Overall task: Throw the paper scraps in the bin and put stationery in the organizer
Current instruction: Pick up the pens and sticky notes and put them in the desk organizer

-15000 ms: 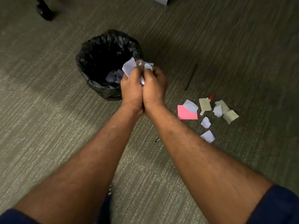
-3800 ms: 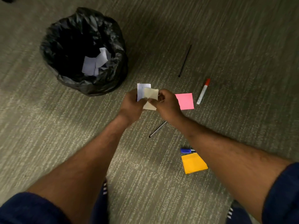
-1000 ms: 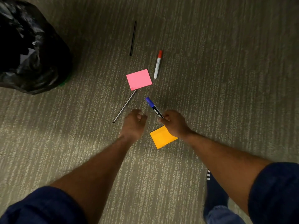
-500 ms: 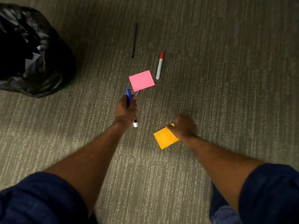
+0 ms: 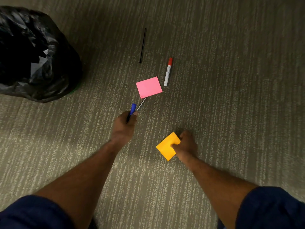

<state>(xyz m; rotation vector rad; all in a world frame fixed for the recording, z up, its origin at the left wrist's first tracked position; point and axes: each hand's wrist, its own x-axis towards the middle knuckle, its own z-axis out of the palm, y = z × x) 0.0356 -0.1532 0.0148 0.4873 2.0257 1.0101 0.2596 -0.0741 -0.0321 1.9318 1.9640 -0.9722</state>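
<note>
The left hand [image 5: 124, 128], just below the middle of the frame, is curled round a blue marker [image 5: 133, 108], whose capped end sticks up past the knuckles toward the top of the frame while the rest of the barrel is hidden in the fist. A thin pen [image 5: 142, 104] lies on the carpet [image 5: 231, 100] just beside that cap. Its upper end runs under the lower corner of a pink pad [image 5: 149, 87] and its lower end disappears at the left fingertips; whether they touch it cannot be told. To the lower right of centre, the right hand [image 5: 187, 146] pinches an orange pad [image 5: 165, 148] by its right edge, with the thumb lying across the top face and the other fingers curled at the far side. Whether the pad is off the carpet cannot be told. A red marker [image 5: 168, 72] lies just right of the pink pad, red cap toward the top of the frame, close to it but apart. Higher up and a little left, a black stick [image 5: 142, 45] lies nearly vertical in the frame, well apart from the hands. The bin [image 5: 56, 83], lined with a black bag, fills the upper left, and pale scraps [image 5: 39, 62] show inside it. Dark blue sleeves [image 5: 270, 207] fill both lower corners.
</note>
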